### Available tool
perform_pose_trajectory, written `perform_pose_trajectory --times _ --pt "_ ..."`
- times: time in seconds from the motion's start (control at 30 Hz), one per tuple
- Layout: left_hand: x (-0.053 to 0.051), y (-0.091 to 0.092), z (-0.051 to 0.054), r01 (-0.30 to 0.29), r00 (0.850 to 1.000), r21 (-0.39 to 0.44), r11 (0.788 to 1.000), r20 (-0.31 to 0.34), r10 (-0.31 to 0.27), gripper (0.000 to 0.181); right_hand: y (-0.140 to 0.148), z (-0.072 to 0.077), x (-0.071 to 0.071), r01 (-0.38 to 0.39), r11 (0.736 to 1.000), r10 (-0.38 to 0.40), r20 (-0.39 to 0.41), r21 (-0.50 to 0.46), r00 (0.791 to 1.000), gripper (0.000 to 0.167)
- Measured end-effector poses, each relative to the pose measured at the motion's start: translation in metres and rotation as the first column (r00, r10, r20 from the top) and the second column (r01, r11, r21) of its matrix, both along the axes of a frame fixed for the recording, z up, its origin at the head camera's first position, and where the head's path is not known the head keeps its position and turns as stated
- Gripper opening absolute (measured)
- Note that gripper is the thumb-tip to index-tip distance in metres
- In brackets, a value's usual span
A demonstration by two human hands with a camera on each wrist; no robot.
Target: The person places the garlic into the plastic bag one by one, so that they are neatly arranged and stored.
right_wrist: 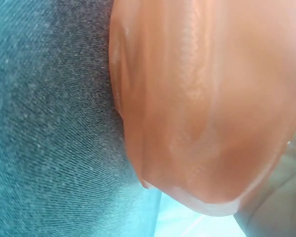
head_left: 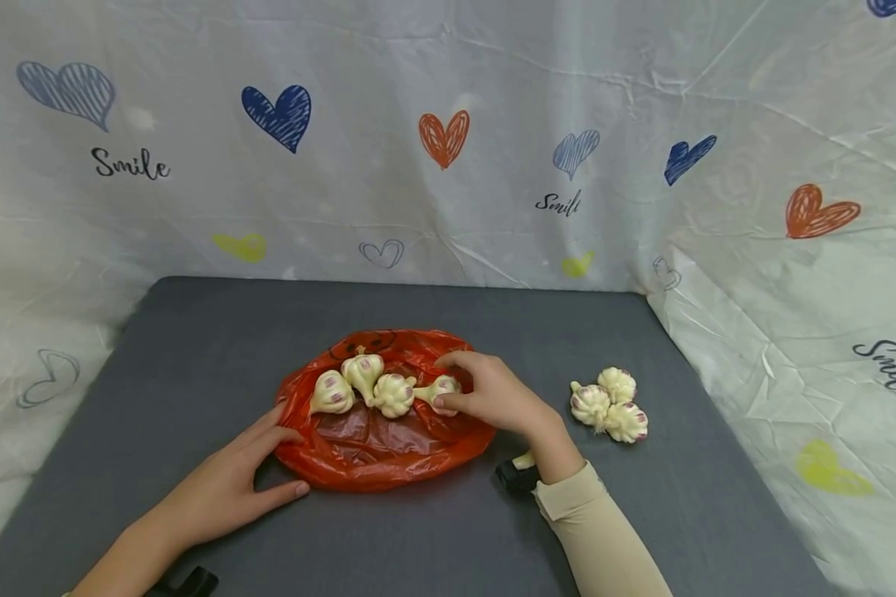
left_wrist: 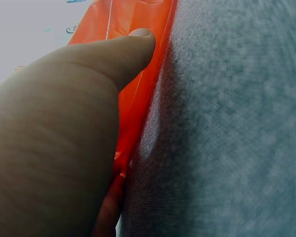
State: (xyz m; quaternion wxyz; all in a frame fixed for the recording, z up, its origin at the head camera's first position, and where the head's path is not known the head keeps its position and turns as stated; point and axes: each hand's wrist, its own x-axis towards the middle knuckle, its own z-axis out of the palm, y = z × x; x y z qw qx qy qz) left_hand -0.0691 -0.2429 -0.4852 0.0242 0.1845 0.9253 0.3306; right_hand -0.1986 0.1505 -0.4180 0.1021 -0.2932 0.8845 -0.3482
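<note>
A red plastic bag [head_left: 388, 474] lies with its mouth spread wide on the grey table. Several garlic bulbs [head_left: 394, 395] sit in a row inside it, toward the far side. My right hand [head_left: 504, 394] reaches over the bag's right rim and pinches the rightmost garlic bulb between thumb and fingers. In the right wrist view the bag's side hides that bulb. At the bag's left edge my left hand [head_left: 227, 481] rests with fingers extended against the plastic. Its thumb [left_wrist: 133, 52] lies along the near side of the bag in the left wrist view.
A cluster of three garlic bulbs [head_left: 611, 406] lies on the table to the right of the bag. Another pale piece [head_left: 524, 460] shows partly behind the right wrist, beside a black wrist device [head_left: 513, 478]. A white sheet printed with hearts [head_left: 444, 137] hangs behind the table [head_left: 216, 332].
</note>
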Motion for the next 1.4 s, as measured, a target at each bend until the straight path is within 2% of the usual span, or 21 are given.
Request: perform_pose_trajectory --times 0.43,0.87,1.13,1.4 --pt "0.002 -0.001 0.002 -0.010 1.000 -0.014 1.000 0.001 0.010 0.055 0.000 0.009 0.002 0.006 1.000 -0.006 0.001 -0.001 1.000 0.057" --pt "0.002 0.000 0.000 -0.003 1.000 -0.009 1.000 0.009 0.003 0.054 0.006 0.024 0.015 0.029 0.999 -0.028 0.021 -0.035 0.999 0.056" --pt "0.001 -0.005 0.001 0.002 1.000 -0.005 1.000 0.002 -0.002 0.052 0.006 0.037 0.012 0.000 1.000 -0.002 -0.039 -0.027 0.999 0.056" --pt "0.000 0.000 0.001 0.002 1.000 -0.004 1.000 0.005 -0.002 0.053 0.023 0.040 0.022 0.021 1.000 -0.019 -0.085 0.019 0.996 0.056"
